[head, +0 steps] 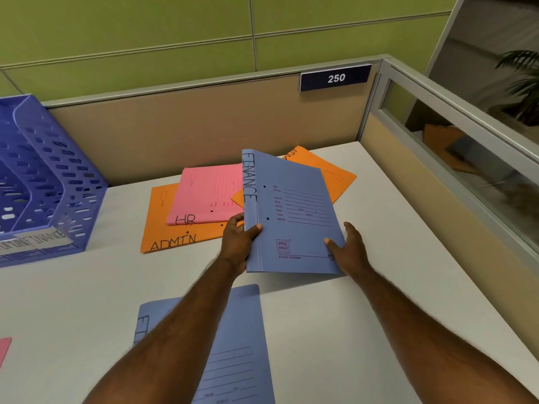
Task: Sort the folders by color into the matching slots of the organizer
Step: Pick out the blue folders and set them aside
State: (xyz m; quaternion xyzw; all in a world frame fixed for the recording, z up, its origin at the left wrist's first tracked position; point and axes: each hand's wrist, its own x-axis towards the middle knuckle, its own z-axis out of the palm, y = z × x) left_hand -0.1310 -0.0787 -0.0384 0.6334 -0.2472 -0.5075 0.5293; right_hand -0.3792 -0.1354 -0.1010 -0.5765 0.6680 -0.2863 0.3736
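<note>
Early going: no folder shows in the blue organizer (43,182) at nine o'clock, though its slots are only partly in view. You hold the blue FINANCE folder (291,217) lifted at centre. Your left hand (237,246) pinches its spine, thumb on top; your right hand (348,249) clamps the lower right edge. Left to sort: a pink HR folder (207,193) atop an orange ADMIN folder (163,228) at eleven o'clock, another orange folder (326,173) at twelve, a second blue folder (236,345) at six.
</note>
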